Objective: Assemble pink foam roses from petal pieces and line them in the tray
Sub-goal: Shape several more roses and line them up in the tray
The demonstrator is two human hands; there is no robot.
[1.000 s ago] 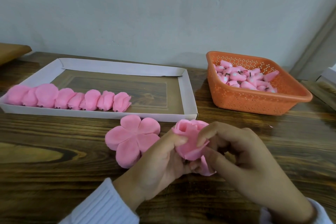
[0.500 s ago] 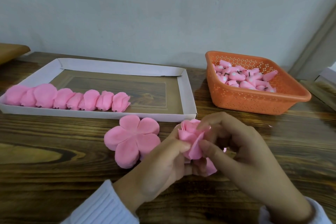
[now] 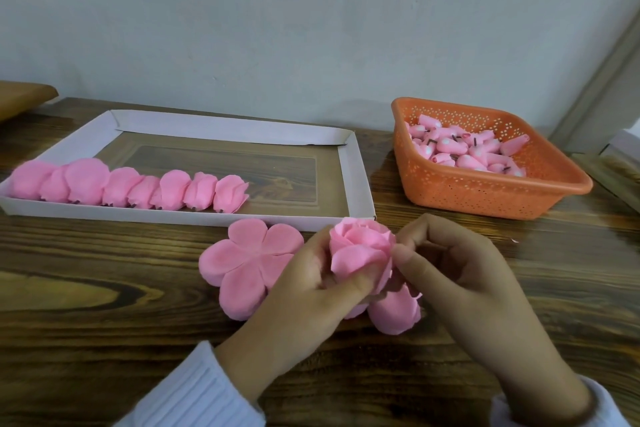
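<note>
A half-wrapped pink foam rose (image 3: 360, 250) stands upright between both hands above the wooden table. My left hand (image 3: 311, 302) grips its base, thumb pressed on a front petal. My right hand (image 3: 460, 274) pinches the rose's right side with curled fingers. Loose lower petals (image 3: 394, 315) hang beneath the rose. A flat five-petal foam piece (image 3: 246, 263) lies on the table just left of my left hand. Behind it, a white cardboard tray (image 3: 356, 180) holds a row of several finished roses (image 3: 131, 189) along its front wall.
An orange perforated basket (image 3: 450, 198) at the back right holds several pink bud cores (image 3: 467, 151). A brown object (image 3: 24, 100) sits at the far left edge. A pale box corner (image 3: 623, 156) shows at the right edge. A wall stands behind the table.
The rose has turned in my hands and more petals are wrapped up around the bud. My right fingers shifted from over the rose to its right side.
</note>
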